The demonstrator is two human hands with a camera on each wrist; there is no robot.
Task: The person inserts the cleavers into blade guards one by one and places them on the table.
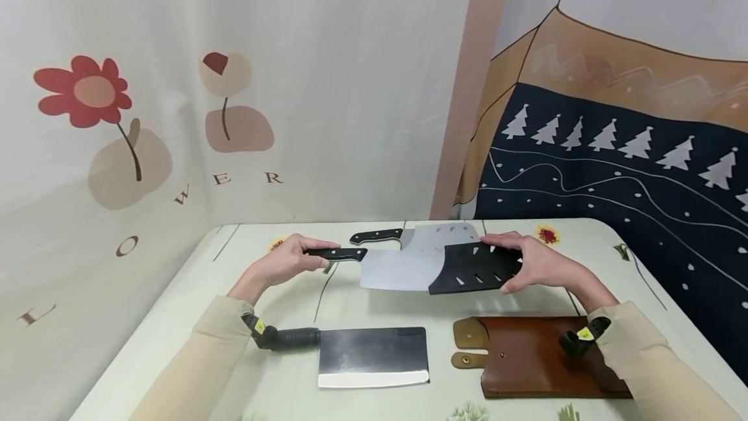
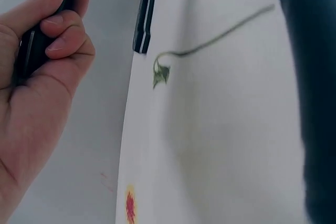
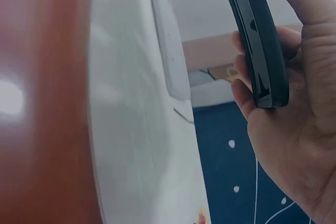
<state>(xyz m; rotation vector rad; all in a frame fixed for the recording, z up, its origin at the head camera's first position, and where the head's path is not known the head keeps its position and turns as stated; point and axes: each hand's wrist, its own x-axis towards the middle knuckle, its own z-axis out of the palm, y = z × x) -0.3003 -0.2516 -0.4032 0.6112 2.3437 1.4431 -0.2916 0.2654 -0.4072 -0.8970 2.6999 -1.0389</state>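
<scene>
My left hand grips the black handle of a wide-bladed kitchen knife, which is held above the table with its blade to the right. A black blade sheath with small slots covers the outer part of that blade. On the right, my right hand holds the sheath's far end, thumb at the lower edge and fingers at the top. The left wrist view shows fingers curled round the handle. In the right wrist view the sheath lies between thumb and fingers. The covered blade tip is hidden.
Behind the held knife lies another black-handled knife, partly hidden. A dark cleaver lies in front, its handle towards the left wrist. A brown leather sheath with two straps lies front right, under the right forearm. Curtains hang behind the table.
</scene>
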